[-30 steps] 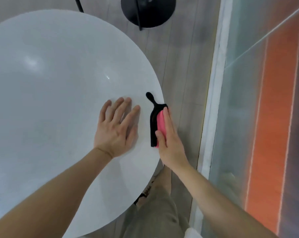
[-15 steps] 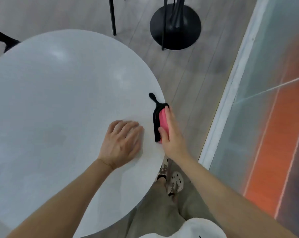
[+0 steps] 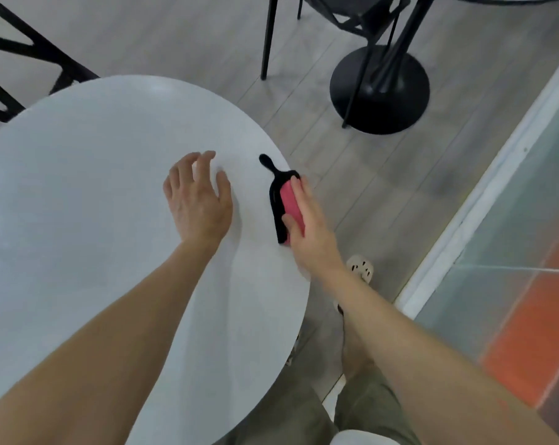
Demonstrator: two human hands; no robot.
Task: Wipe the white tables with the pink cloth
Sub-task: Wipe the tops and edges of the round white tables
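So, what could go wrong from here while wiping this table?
1. The pink cloth sits at the right rim of the white table, held by the right hand; an outward stroke may slide it off onto the floor.
2. The left hand is close beside it; an inward sweep could bump it.

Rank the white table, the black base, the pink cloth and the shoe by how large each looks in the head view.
1. white table
2. black base
3. pink cloth and shoe: they look alike and both are partly hidden, so I leave them unranked.
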